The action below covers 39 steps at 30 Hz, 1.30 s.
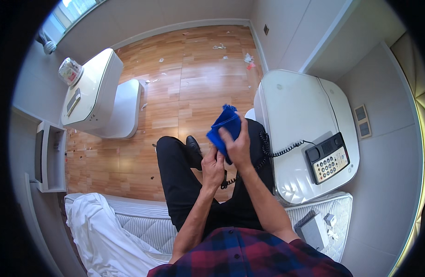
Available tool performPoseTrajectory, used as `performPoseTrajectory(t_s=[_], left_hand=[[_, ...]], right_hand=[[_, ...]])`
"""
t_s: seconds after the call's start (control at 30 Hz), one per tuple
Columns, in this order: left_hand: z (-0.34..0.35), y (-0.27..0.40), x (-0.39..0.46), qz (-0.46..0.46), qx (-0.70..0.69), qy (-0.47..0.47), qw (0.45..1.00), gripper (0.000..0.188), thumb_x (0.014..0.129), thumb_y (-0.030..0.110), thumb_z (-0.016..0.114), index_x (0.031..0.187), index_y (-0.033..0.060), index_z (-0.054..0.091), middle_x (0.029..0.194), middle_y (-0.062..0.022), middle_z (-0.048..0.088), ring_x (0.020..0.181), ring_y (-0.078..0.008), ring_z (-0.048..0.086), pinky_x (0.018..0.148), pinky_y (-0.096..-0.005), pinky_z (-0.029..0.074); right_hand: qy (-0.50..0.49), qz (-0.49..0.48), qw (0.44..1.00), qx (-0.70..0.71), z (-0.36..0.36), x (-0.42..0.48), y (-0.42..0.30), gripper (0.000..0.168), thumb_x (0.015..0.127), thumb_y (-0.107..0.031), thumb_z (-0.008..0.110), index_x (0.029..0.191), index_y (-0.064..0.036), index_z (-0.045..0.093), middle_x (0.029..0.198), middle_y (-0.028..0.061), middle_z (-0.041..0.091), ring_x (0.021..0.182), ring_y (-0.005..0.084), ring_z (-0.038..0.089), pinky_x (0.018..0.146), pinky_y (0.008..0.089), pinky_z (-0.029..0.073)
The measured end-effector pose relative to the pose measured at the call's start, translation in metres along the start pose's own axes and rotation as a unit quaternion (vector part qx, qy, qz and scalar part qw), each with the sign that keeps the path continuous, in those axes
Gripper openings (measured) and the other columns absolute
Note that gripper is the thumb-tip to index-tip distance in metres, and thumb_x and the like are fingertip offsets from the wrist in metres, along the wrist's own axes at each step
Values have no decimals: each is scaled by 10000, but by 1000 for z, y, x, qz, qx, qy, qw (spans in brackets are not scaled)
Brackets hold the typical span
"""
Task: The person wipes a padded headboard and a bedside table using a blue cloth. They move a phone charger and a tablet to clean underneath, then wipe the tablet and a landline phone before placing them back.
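Observation:
In front of my lap, a folded blue cloth with a frayed edge is in my right hand, its thumb pressed over the cloth and slightly blurred. Just below, my left hand is closed, its fingertips against the cloth's lower edge. A black telephone handset shows its end beside my left palm; the rest is hidden by the hand and cloth. From it a coiled black cord runs over my right thigh to the desk telephone, which lies on a white glass-topped bedside table at my right.
I sit on a striped mattress with a crumpled white sheet. A grey-white box and a small white plug adapter lie behind the bedside table. Paper scraps litter the wood floor. Left stands another white table.

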<state>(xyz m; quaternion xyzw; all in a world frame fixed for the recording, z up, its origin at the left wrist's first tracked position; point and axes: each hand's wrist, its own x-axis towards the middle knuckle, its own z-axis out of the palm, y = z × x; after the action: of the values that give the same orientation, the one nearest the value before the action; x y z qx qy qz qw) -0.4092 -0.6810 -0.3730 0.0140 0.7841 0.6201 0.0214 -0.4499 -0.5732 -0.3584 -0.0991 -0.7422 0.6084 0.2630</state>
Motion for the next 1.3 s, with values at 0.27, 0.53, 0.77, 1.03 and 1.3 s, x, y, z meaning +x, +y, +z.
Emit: performPoseTrajectory(t_s=[0.27, 0.53, 0.77, 1.03, 1.3], left_hand=[[0, 5, -12, 115, 138, 28, 983, 407, 1004, 180, 631, 1362, -13, 602, 966, -237, 681, 845, -394, 672, 758, -451, 528], [-8, 13, -13, 10, 40, -72, 997, 469, 962, 178, 709, 1370, -21, 587, 825, -125, 676, 695, -235, 695, 661, -369, 545], [-17, 20, -4, -239, -294, -210, 902, 311, 1080, 302, 531, 1144, 8, 613, 903, -93, 710, 694, -147, 700, 615, -270, 601], [-17, 2, 8, -243, -334, -161, 896, 253, 1079, 244, 508, 1069, 43, 662, 856, -24, 683, 721, -109, 682, 642, -260, 590], [-22, 0, 5, -296, -375, -211, 853, 318, 1052, 328, 548, 1060, 30, 658, 874, -112, 707, 674, -198, 712, 557, -327, 618]], right_hand=[[17, 90, 996, 19, -2, 17, -4, 318, 856, -254, 778, 1050, -16, 695, 877, 185, 724, 776, 299, 714, 734, 412, 569], [-94, 326, 849, 405, -34, 47, 9, 208, 979, -127, 657, 1107, 36, 671, 934, 104, 726, 836, 210, 738, 660, 378, 643], [-131, 311, 870, 360, -36, 31, -11, 286, 1028, -331, 653, 1091, -53, 671, 901, 46, 710, 750, 108, 676, 664, 241, 559], [-85, 178, 979, 49, -30, -42, -8, 385, 1011, -293, 642, 1232, 22, 629, 1025, 148, 720, 906, 200, 683, 829, 306, 534], [-167, 249, 915, 269, -37, -4, -5, 352, 1011, -267, 666, 1241, -5, 621, 1055, 95, 707, 930, 147, 654, 832, 284, 533]])
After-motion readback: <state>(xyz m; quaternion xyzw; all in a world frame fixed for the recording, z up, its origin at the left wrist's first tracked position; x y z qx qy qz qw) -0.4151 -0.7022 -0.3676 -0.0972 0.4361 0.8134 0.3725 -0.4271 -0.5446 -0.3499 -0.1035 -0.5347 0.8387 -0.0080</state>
